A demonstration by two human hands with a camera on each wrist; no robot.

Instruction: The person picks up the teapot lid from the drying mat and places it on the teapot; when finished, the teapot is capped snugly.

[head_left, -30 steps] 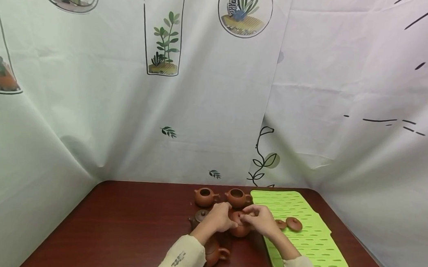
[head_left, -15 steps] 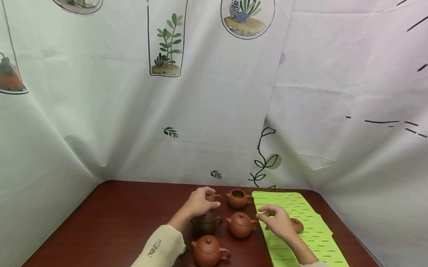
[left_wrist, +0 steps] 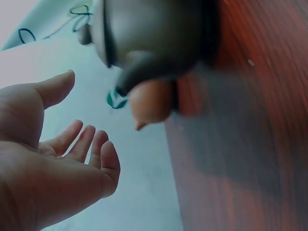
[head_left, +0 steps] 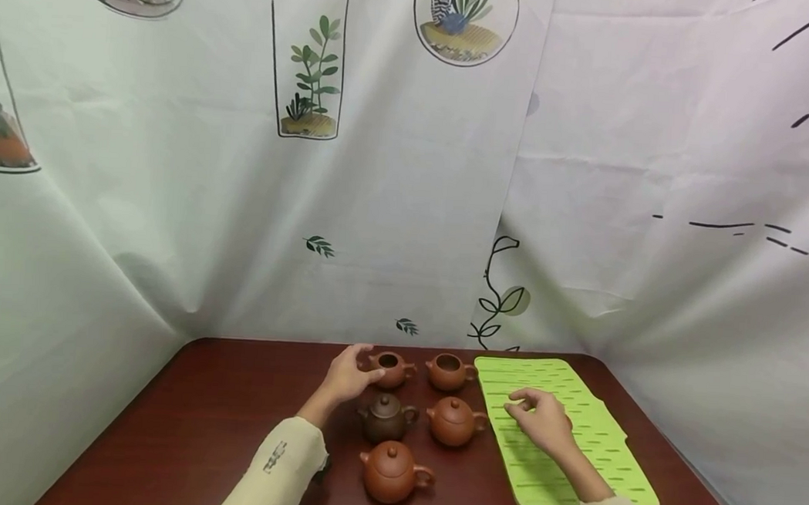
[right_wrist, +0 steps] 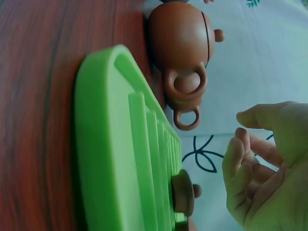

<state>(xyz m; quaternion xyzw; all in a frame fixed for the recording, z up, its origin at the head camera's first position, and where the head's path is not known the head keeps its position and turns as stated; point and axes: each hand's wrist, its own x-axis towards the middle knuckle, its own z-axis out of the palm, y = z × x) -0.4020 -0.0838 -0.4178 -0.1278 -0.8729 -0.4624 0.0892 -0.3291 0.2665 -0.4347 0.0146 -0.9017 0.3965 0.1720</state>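
Note:
My left hand (head_left: 344,376) hovers beside a lidless clay teapot (head_left: 389,370) at the back left, its fingers spread and holding nothing. In the left wrist view a gap shows between that hand and the dark teapot (left_wrist: 154,33). Over the green slatted tray, my right hand (head_left: 540,419) hangs with loosely bent fingers and nothing in them. A clay lid (right_wrist: 183,192) lies on the tray below it; the hand mostly hides the lids in the head view. The reddish teapot (head_left: 453,422) nearest the tray wears its lid.
Another lidless teapot (head_left: 447,372) stands at the back right of the group. At the front is a lidded teapot (head_left: 391,472). The green tray (head_left: 536,484) covers the right side of the dark red table (head_left: 227,427). A white printed cloth (head_left: 393,205) hangs behind.
Both hands have left the reddish lidded teapot. The left moved left, passing over the back left teapot to its left side. The right moved right, over the tray.

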